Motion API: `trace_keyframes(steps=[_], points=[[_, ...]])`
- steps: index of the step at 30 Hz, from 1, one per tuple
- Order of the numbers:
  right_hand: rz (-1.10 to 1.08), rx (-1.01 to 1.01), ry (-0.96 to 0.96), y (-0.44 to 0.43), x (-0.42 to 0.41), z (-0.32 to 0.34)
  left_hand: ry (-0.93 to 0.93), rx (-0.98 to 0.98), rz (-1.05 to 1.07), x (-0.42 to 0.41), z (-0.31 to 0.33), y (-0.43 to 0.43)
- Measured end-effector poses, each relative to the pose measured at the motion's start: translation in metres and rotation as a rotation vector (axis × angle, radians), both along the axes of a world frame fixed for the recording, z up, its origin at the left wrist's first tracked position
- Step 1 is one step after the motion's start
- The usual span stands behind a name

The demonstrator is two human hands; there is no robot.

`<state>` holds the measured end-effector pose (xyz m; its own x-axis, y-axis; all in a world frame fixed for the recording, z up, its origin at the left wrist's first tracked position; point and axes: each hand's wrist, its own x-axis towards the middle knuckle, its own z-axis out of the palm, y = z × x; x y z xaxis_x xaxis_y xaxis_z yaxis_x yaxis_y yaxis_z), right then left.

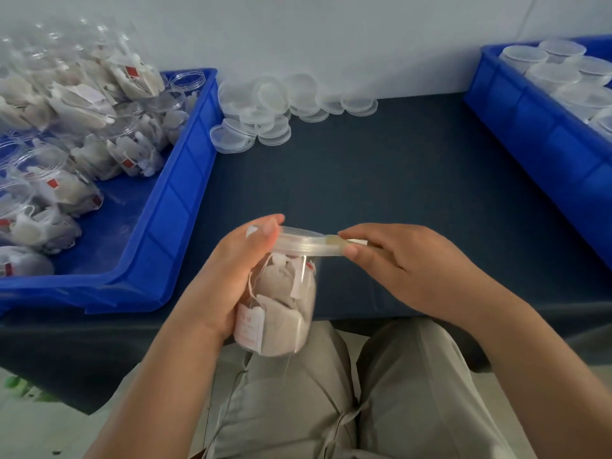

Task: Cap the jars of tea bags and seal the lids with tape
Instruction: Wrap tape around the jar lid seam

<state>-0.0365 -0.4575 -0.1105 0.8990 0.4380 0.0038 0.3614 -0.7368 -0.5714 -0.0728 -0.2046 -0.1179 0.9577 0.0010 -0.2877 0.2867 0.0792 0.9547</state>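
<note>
Plain pale grey-white wall (364,38) across 12 o'clock, softly and evenly lit, without hard shadows. Below it, a table under a dark navy cloth (381,180), filling the middle from 9 to 3 o'clock and meeting the wall in a straight line. Cloth draping over the near edge at 6 o'clock. Blue plastic crate (185,180) at 9 o'clock on the cloth; a second blue crate (530,134) at 2 o'clock. Pale floor (39,432) at 7 o'clock, with blurred green bits (13,382) at 8 o'clock.
</note>
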Motion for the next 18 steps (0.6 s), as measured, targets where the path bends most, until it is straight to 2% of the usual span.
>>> trace_keyframes(steps=[3, 8, 14, 16, 18], points=[[0.032, 0.081, 0.035, 0.002, 0.000, -0.001, 0.029, -0.183, -0.092, -0.004, 0.000, -0.002], [0.090, 0.237, 0.084, 0.009, -0.007, 0.001, -0.036, -0.091, -0.167, 0.001, -0.001, 0.002], [0.005, 0.158, -0.029, 0.010, -0.009, 0.001, -0.127, 0.126, -0.112, 0.007, -0.004, 0.000], [-0.028, 0.144, -0.039, 0.014, -0.010, -0.001, -0.198, 0.336, -0.084, 0.005, -0.005, -0.008], [-0.079, 0.107, -0.070, 0.018, -0.013, -0.003, -0.272, 0.529, 0.035, 0.003, -0.008, -0.013]])
